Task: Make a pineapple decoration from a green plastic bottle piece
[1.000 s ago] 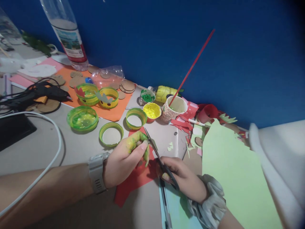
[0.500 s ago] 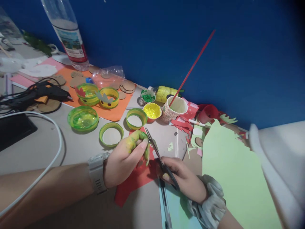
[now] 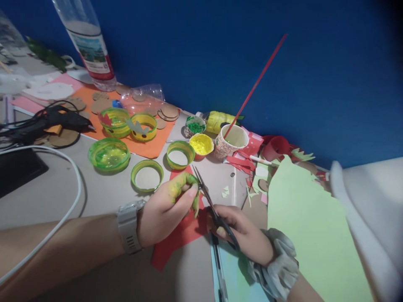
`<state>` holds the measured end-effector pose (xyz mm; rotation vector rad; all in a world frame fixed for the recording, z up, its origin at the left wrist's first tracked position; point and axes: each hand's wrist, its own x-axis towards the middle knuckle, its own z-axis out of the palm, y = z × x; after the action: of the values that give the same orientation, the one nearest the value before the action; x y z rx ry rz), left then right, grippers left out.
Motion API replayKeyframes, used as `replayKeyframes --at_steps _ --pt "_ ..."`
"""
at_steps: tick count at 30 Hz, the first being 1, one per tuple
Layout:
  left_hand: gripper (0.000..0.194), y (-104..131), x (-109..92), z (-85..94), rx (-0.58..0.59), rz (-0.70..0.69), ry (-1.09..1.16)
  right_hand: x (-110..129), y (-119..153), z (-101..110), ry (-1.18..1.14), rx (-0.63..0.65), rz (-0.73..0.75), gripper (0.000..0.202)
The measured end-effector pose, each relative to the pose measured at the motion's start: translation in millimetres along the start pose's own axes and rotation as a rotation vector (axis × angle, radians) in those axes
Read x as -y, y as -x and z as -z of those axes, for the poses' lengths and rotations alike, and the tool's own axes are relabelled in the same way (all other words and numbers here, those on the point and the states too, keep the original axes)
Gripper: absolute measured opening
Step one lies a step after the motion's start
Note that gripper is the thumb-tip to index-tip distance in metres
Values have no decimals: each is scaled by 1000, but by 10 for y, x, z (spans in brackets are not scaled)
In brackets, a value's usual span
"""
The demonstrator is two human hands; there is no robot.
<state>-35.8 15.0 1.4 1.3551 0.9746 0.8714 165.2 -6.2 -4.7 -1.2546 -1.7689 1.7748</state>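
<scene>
My left hand [image 3: 173, 203], smeared with green and yellow paint, is closed in a pinch near the scissor blades; whatever sits between its fingertips is too small to make out. In my right hand [image 3: 234, 230] are black-handled scissors [image 3: 206, 195], their blades slightly parted and pointing up and left beside my left fingertips. Beneath both hands lies red paper [image 3: 181, 237]. Just beyond my left hand stand two green painted rings [image 3: 147, 176], [image 3: 180, 155].
Behind are a cup of yellow paint [image 3: 201, 144], a cup of green paint [image 3: 195, 126] and a paper cup [image 3: 232, 141] with a red stick. A glue gun [image 3: 63, 120] and tall bottle [image 3: 91, 52] stand left; light green paper [image 3: 310, 226] lies right.
Both hands have stayed in nearly the same place. The scissor blades have shifted very slightly against my left fingertips.
</scene>
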Motion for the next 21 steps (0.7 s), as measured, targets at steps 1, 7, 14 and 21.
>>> replayKeyframes --at_steps 1,7,14,21 --pt "28 -1 2 1 2 -4 -3 -4 1 2 -1 1 2 59" --pt "27 -2 7 3 18 -4 -14 -1 1 10 -29 24 -13 59" --pt "29 -10 3 -1 11 -12 -32 0 -1 -2 -50 5 3 58" --pt "28 -2 14 9 19 -28 -3 -12 5 10 -41 14 21 57"
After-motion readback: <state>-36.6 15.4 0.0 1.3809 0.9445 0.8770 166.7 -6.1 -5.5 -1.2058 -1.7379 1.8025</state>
